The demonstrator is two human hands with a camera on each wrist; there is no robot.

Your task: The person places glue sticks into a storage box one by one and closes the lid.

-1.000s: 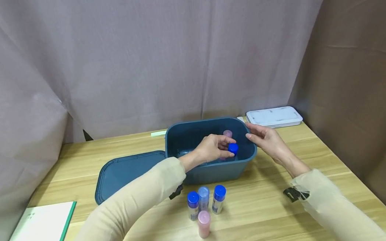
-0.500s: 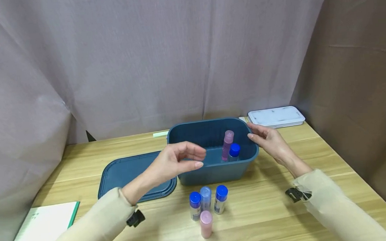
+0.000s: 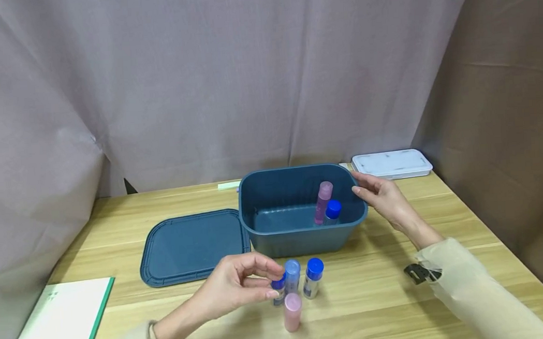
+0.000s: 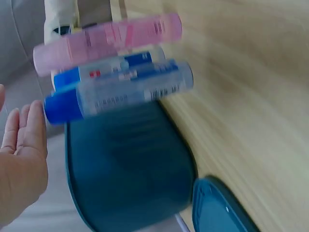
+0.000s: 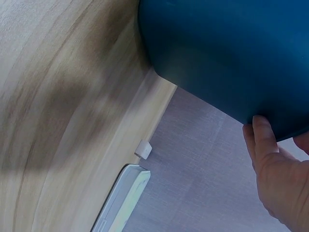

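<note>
Teal bin (image 3: 299, 235): it stands open on the wooden desk (image 3: 381, 292), behind the group of bottles; in the left wrist view it is the dark shape (image 4: 130, 169) under the bottles.
Inside the bin: a pink bottle (image 3: 323, 202) leans at the right side, and a blue-capped bottle (image 3: 332, 211) stands just beside it.
Lid (image 3: 192, 246): it lies flat on the desk, touching the left side of the bin.
Bottles on the desk: four stand close together in front of the bin: one with a dark blue cap (image 3: 278, 288) on the left, one with a pale blue cap (image 3: 292, 275) in the middle, one with a blue cap (image 3: 313, 277) on the right, and a pink one (image 3: 291, 311) nearest to the person.
Left hand (image 3: 239, 288): the fingers are curled a little and the tips are at the dark blue cap of the left bottle; I cannot tell if they already pinch it.
Right hand (image 3: 382, 196): the fingers are nearly straight and rest on the right rim of the bin; in the right wrist view one finger (image 5: 263, 140) lies on the bin wall (image 5: 227, 53).
White tray (image 3: 391, 163): at the far right corner of the desk, well apart from the bottles.
Green-edged booklet (image 3: 57, 328): at the near left corner.
</note>
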